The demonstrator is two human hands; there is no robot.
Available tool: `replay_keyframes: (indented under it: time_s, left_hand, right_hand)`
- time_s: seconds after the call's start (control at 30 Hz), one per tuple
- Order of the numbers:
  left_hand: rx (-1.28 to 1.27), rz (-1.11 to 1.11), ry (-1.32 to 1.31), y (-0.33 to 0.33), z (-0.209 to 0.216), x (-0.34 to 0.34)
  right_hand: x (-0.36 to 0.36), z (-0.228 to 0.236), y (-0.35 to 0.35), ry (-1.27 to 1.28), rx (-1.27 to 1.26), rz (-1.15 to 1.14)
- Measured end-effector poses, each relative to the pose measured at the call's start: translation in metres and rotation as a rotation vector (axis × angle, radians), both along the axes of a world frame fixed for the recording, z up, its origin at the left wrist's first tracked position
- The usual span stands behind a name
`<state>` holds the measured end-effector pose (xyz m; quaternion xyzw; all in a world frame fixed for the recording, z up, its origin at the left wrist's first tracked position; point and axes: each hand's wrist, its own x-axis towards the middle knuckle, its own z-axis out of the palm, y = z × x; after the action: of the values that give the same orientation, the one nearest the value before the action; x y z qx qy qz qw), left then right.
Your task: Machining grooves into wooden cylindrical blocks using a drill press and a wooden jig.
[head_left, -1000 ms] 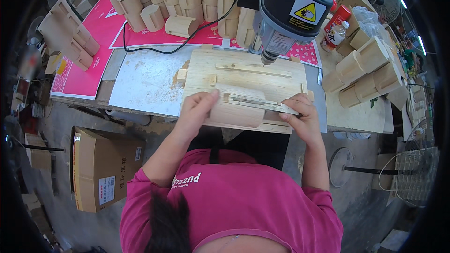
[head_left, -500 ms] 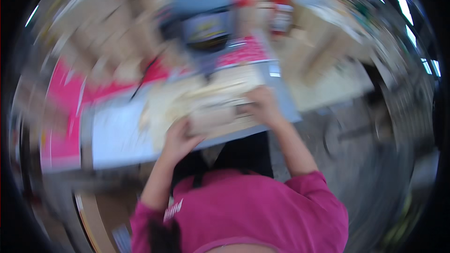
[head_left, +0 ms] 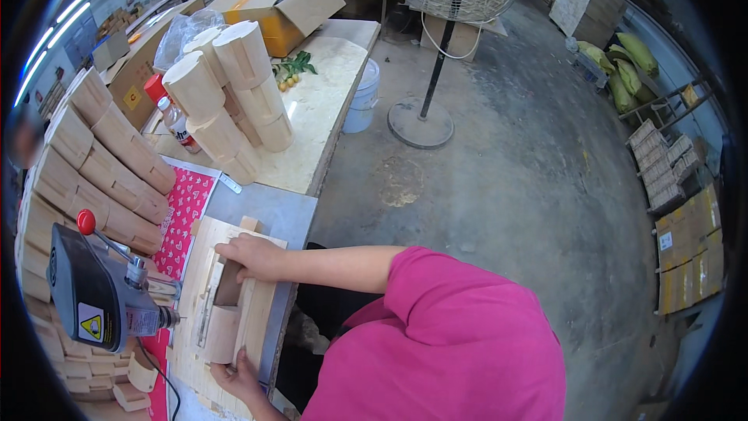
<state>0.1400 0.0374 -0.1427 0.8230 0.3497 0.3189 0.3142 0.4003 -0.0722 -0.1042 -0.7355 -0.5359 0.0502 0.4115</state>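
My left hand (head_left: 240,380) grips the near end of a pale curved wooden piece (head_left: 221,335), thumb against its edge. The piece lies on a wooden board fixture (head_left: 263,308) with raised strips on the bench. At the fixture's far end, my right hand (head_left: 253,257) has its fingers bent over the end of a brownish wooden piece (head_left: 228,287), which lies in line with the curved one. Part of that grip is hidden. Just left of the fixture, a drill press (head_left: 93,296) points its thin bit toward the curved piece, apart from it.
Stacked curved wooden pieces (head_left: 117,164) stand along the left. Beyond are wooden cylinders (head_left: 257,101), a red-capped bottle (head_left: 178,123), fruit with leaves (head_left: 292,74) and an open carton (head_left: 273,19). A bucket (head_left: 361,97) and a pedestal fan (head_left: 440,54) stand on the floor.
The view has swung to the right and is sharper; the drill press now appears at the left. Both hands remain at the wooden pieces on the fixture.
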Motion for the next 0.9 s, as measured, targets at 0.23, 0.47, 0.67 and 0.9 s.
replay_keyframes:
  time_s: [0.23,0.47,0.67,0.9]
  left_hand:
    - [-0.117,0.014,-0.077,0.017,0.010,0.006]
    - [-0.271,-0.092,-0.139,0.013,0.024,0.004]
    - [-0.412,-0.079,-0.192,0.009,0.029,-0.001]
    - [-0.307,-0.078,-0.162,0.011,0.023,0.005]
  right_hand:
    - [-0.002,-0.001,0.037,-0.153,0.056,-0.067]
    - [0.000,-0.002,0.042,-0.119,0.068,-0.024]
    - [-0.006,-0.003,0.046,-0.068,0.048,0.017]
    - [-0.008,-0.005,0.046,-0.057,0.058,-0.015]
